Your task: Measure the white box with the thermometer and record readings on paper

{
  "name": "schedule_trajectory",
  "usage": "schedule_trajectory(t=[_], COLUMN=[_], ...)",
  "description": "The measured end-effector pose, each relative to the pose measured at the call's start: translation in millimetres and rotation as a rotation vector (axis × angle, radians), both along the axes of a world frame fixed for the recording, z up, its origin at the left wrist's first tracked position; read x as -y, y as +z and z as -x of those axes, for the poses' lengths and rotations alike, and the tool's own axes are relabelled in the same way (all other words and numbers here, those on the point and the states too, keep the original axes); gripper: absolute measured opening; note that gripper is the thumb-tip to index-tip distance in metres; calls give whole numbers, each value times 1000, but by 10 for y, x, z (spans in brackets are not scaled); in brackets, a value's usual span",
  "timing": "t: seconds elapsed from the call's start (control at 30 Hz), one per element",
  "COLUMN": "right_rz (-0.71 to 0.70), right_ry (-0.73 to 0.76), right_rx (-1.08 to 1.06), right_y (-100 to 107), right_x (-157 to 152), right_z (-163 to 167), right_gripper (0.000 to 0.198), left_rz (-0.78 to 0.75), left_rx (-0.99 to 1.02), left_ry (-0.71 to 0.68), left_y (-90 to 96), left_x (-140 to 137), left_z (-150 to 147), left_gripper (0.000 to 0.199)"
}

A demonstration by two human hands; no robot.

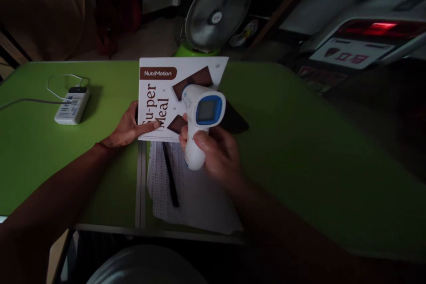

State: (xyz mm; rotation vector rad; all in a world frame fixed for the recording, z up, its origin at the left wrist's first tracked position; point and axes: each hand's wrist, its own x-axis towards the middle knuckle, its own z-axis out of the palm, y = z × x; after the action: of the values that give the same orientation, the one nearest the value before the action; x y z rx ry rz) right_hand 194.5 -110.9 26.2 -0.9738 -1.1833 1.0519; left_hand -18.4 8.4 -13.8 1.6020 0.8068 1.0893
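My left hand grips the left edge of a white box marked "NutriMotion" and "Su-per Meal", its thumb lying across the front. The box stands up facing me. Wrapped around the handle of a white and blue infrared thermometer is my right hand. The thermometer's small grey display faces me, and its body covers the right part of the box. Whether it touches the box I cannot tell. Below the box lie sheets of paper with a black pen on them.
A white power bank with cables lies on the left of the green table. Behind the table's far edge stands a fan. At the far right is a white vehicle with a red tail light.
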Motion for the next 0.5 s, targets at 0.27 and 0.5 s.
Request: schedule_trajectory(t=[0.27, 0.5], right_rz=[-14, -11], right_ry=[16, -31], right_rx=[14, -22], right_y=[-11, -99], right_x=[3, 17], right_z=[1, 4], right_gripper=[50, 46], left_rz=[-1, 3], left_rx=[18, -48], left_ry=[-33, -56], left_y=[102, 242], left_x=[72, 159], left_z=[-9, 6], left_gripper=[76, 75])
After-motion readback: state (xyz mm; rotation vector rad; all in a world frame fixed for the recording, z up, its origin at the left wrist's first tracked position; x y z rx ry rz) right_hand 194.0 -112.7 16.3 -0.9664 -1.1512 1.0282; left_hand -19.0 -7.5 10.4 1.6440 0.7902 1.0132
